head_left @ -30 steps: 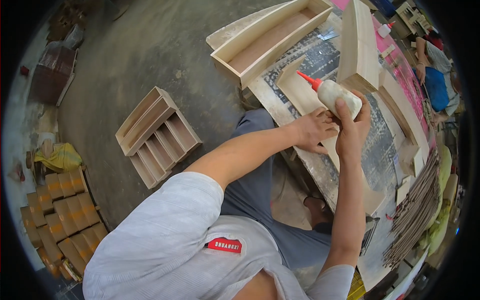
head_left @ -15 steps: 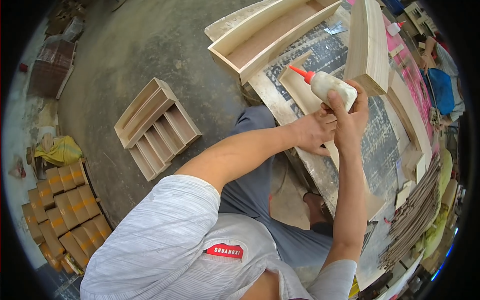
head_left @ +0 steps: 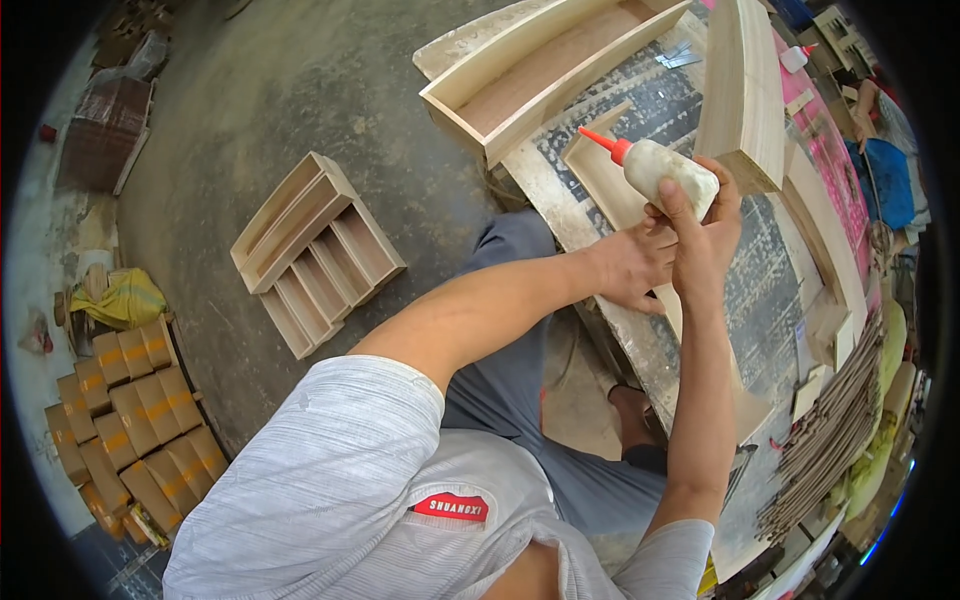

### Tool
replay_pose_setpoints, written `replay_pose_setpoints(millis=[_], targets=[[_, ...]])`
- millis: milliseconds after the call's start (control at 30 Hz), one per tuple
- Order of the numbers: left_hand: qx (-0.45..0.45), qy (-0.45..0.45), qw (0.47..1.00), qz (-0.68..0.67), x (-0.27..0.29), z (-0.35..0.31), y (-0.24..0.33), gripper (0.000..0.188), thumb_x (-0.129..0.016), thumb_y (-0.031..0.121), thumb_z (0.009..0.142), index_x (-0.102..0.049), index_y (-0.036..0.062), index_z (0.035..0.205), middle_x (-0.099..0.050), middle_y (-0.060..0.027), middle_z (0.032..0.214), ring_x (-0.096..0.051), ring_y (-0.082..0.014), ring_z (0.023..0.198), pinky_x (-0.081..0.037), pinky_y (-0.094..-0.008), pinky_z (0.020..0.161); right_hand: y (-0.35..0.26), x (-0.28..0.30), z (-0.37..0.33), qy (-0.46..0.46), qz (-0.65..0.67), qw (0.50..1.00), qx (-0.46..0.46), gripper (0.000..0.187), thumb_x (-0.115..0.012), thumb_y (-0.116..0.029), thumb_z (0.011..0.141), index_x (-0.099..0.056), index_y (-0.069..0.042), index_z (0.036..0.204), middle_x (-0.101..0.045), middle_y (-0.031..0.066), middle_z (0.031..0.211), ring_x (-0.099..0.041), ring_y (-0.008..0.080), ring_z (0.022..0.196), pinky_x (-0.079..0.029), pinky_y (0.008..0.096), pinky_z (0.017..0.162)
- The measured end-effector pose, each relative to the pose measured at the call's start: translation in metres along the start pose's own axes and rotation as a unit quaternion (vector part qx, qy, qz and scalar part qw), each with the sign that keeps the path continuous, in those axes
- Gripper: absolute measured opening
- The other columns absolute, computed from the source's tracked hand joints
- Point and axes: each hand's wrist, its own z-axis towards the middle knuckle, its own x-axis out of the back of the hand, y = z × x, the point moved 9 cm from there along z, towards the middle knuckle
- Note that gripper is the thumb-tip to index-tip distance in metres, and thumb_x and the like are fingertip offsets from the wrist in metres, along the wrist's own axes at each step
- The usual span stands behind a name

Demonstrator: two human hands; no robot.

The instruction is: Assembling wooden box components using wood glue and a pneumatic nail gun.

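Grey concrete floor point(head_left: 200, 190) spreads across the left of a workshop, and the fisheye's black rim cuts off the outer edges of the room. Cardboard cartons point(head_left: 145, 415) are stacked at lower left, and a partitioned wooden unit point(head_left: 305, 240) sits on the floor. On the right, a scuffed worktable point(head_left: 765, 285) carries an open wooden box point(head_left: 585, 85) and a tall, curved wooden piece point(head_left: 742, 90). Another person shows only in part at the far right edge, bent and blurred by the lens, beside a blue cloth point(head_left: 888, 185).

Held above the table in the right hand point(head_left: 706, 222) is a white squeeze bottle point(head_left: 655, 168), tilted so that its red nozzle point(head_left: 602, 144) points up and to the left. The thumb presses along the near side of the bottle's lower body; the other fingers curl around its base and far side, where they are mostly hidden. The nozzle stands well clear of the fingers.

Just below the bottle, the left hand point(head_left: 630, 265) rests over a pale, thin wooden part point(head_left: 605, 185). Its fingertips disappear behind the right hand, so whether they pinch the wood or lie flat cannot be told.
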Motion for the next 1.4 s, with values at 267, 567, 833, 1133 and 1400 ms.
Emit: replay_pose_setpoints(millis=[267, 567, 833, 1133, 1400], targets=[[0.008, -0.063, 0.998, -0.025, -0.003, 0.004, 0.000, 0.097, -0.073, 0.071, 0.099, -0.054, 0.0042, 0.167, -0.048, -0.0191, 0.174, -0.037, -0.0385, 0.165, -0.031, -0.0597, 0.134, 0.005, 0.003, -0.002, -0.001, 0.004, 1.000, -0.004, 0.063, -0.094, -0.021, 0.102, -0.058, 0.002, 0.148, -0.077, 0.0157, 0.117, -0.078, 0.0203, 0.084, -0.065, 0.0333, 0.072], [0.010, -0.051, 0.999, -0.009, -0.007, 0.000, 0.000, 0.095, -0.076, 0.067, 0.096, -0.056, 0.0049, 0.165, -0.049, -0.0188, 0.173, -0.037, -0.0402, 0.164, -0.031, -0.0602, 0.134, 0.006, 0.005, 0.000, 0.012, 0.003, 1.000, -0.006, 0.062, -0.093, -0.020, 0.103, -0.057, 0.003, 0.148, -0.078, 0.0157, 0.113, -0.078, 0.0187, 0.082, -0.064, 0.0314, 0.070], [0.005, 0.015, 0.999, -0.031, 0.002, 0.001, 0.000, 0.089, -0.083, 0.065, 0.091, -0.065, 0.0053, 0.155, -0.054, -0.0173, 0.168, -0.041, -0.0396, 0.160, -0.035, -0.0597, 0.130, 0.007, 0.004, 0.001, 0.010, 0.015, 1.000, -0.012, 0.064, -0.093, -0.022, 0.103, -0.056, 0.003, 0.149, -0.078, 0.0163, 0.111, -0.078, 0.0182, 0.080, -0.063, 0.0312, 0.068], [-0.006, 0.003, 1.000, -0.010, -0.002, 0.001, 0.002, 0.090, -0.079, 0.068, 0.093, -0.063, 0.0047, 0.156, -0.052, -0.0165, 0.169, -0.039, -0.0386, 0.161, -0.030, -0.0622, 0.134, 0.003, 0.005, 0.002, 0.026, 0.008, 1.000, -0.001, 0.061, -0.092, -0.017, 0.103, -0.057, 0.003, 0.148, -0.078, 0.0166, 0.109, -0.078, 0.0186, 0.078, -0.063, 0.0317, 0.066], [-0.012, -0.003, 1.000, -0.004, -0.004, 0.001, -0.001, 0.092, -0.075, 0.071, 0.096, -0.060, 0.0048, 0.159, -0.050, -0.0170, 0.171, -0.036, -0.0385, 0.165, -0.029, -0.0635, 0.136, 0.002, 0.007, 0.005, 0.024, -0.003, 1.000, 0.003, 0.061, -0.092, -0.019, 0.104, -0.057, 0.004, 0.147, -0.078, 0.0171, 0.108, -0.077, 0.0187, 0.078, -0.063, 0.0319, 0.066]])
